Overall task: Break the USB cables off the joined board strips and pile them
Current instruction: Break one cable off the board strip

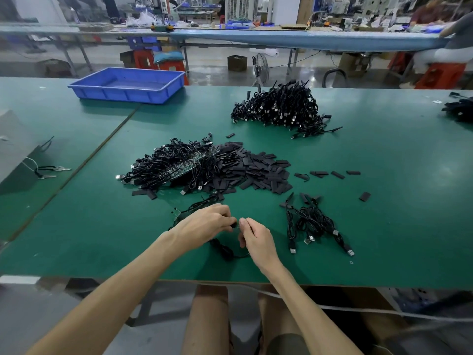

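Note:
My left hand and my right hand meet near the front of the green table. Both have curled fingers pinching the end of a black USB cable, whose cord loops down between my wrists. A green board strip with cables attached sticks out from under my left hand. A heap of joined board strips with cables lies behind my hands. To the right lies a small pile of separated cables. A large cable pile sits farther back.
Several black flat sleeves are spread beside the strip heap, with a few loose ones to the right. A blue tray stands at the back left. A grey box sits at the left edge. More cables lie far right.

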### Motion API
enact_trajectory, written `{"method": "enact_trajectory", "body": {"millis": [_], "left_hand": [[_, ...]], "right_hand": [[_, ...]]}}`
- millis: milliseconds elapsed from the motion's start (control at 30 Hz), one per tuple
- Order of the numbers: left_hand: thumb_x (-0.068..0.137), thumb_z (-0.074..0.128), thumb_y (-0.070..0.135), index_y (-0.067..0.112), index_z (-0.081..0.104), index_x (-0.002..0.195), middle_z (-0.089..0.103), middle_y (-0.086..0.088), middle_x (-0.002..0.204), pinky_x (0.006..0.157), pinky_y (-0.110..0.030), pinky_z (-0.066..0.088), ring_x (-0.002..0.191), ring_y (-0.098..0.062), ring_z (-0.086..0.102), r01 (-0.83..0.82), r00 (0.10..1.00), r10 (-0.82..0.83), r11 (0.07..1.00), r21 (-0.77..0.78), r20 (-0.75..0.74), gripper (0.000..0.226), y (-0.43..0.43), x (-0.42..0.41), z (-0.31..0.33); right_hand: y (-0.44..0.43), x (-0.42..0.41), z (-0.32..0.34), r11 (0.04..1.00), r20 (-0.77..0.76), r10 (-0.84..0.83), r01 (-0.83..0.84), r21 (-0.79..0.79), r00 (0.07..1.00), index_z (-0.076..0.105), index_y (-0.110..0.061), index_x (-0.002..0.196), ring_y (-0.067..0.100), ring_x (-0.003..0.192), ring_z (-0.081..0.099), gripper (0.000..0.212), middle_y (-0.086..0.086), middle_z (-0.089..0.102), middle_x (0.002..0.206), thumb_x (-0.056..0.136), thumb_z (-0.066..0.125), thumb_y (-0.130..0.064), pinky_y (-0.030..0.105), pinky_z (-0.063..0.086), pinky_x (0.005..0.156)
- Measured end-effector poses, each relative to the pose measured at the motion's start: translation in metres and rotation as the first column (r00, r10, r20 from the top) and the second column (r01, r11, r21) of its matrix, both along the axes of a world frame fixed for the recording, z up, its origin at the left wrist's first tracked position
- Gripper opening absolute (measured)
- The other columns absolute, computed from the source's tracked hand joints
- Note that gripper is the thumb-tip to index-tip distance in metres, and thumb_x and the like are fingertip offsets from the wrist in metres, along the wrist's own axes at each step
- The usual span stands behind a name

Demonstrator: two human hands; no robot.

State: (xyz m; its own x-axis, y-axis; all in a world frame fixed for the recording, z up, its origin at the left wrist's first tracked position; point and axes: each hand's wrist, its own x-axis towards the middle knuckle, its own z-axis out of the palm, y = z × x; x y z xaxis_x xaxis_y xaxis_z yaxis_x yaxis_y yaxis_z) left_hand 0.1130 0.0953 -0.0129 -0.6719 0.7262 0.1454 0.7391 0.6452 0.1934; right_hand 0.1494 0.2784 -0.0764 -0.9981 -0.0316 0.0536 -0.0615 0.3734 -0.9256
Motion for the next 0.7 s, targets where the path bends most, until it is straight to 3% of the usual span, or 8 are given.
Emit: {"method": "enact_trajectory", "body": {"millis": [167, 300, 467, 567, 700], "left_hand": [[0.101, 0.059, 0.012, 0.007, 0.069, 0.122, 0.062, -0.006, 0.107, 0.086, -0.033, 0.050, 0.096, -0.022, 0.058, -0.032, 0.999, 0.031, 0.999, 0.035, 0.023, 0.024, -0.001, 0.004, -0.007], [0.101, 0.054, 0.004, 0.005, 0.070, 0.123, 0.064, -0.007, 0.112, 0.091, -0.032, 0.050, 0.101, -0.020, 0.065, -0.107, 0.975, 0.091, 0.992, 0.069, 0.205, 0.027, -0.002, 0.001, -0.007], [0.096, 0.060, 0.000, 0.004, 0.073, 0.118, 0.068, -0.013, 0.107, 0.091, -0.036, 0.048, 0.099, -0.027, 0.064, -0.120, 0.952, 0.105, 0.992, 0.035, 0.287, 0.026, -0.001, -0.009, -0.001], [0.098, 0.062, 0.006, 0.005, 0.072, 0.120, 0.066, -0.011, 0.109, 0.093, -0.037, 0.047, 0.101, -0.026, 0.062, -0.108, 0.964, 0.097, 0.994, 0.031, 0.248, 0.024, 0.000, -0.009, -0.003], [0.099, 0.064, 0.017, 0.009, 0.073, 0.117, 0.065, -0.007, 0.104, 0.086, -0.038, 0.050, 0.096, -0.024, 0.060, -0.044, 0.999, 0.043, 0.997, 0.058, 0.006, 0.021, 0.000, -0.001, -0.005]], "right_hand": [[0.000, 0.000, 0.000, 1.000, -0.005, 0.001, -0.001, 0.013, 1.000, 0.055, -0.014, 0.069, 0.004, 0.051, 0.045, 0.046, -0.003, 0.057, 0.058, 0.110, 0.043, -0.032, 0.022, 0.035, 0.054], [0.000, 0.001, 0.001, 0.998, -0.021, 0.026, -0.024, 0.056, 0.999, 0.054, -0.019, 0.068, 0.005, 0.050, 0.046, 0.045, -0.004, 0.056, 0.056, 0.110, 0.044, -0.031, 0.022, 0.037, 0.054], [-0.001, 0.002, 0.002, 0.993, -0.033, 0.039, -0.035, 0.111, 0.999, 0.051, -0.022, 0.067, 0.005, 0.052, 0.048, 0.044, -0.003, 0.058, 0.057, 0.110, 0.045, -0.032, 0.028, 0.040, 0.058], [-0.001, 0.003, 0.003, 0.994, -0.024, 0.035, -0.033, 0.103, 0.999, 0.051, -0.023, 0.068, 0.005, 0.052, 0.048, 0.044, -0.005, 0.058, 0.058, 0.110, 0.045, -0.032, 0.024, 0.038, 0.057], [0.000, 0.002, 0.004, 0.998, -0.006, 0.024, -0.024, 0.064, 1.000, 0.051, -0.021, 0.068, 0.005, 0.052, 0.046, 0.044, -0.004, 0.057, 0.058, 0.110, 0.044, -0.030, 0.026, 0.037, 0.057]]}}
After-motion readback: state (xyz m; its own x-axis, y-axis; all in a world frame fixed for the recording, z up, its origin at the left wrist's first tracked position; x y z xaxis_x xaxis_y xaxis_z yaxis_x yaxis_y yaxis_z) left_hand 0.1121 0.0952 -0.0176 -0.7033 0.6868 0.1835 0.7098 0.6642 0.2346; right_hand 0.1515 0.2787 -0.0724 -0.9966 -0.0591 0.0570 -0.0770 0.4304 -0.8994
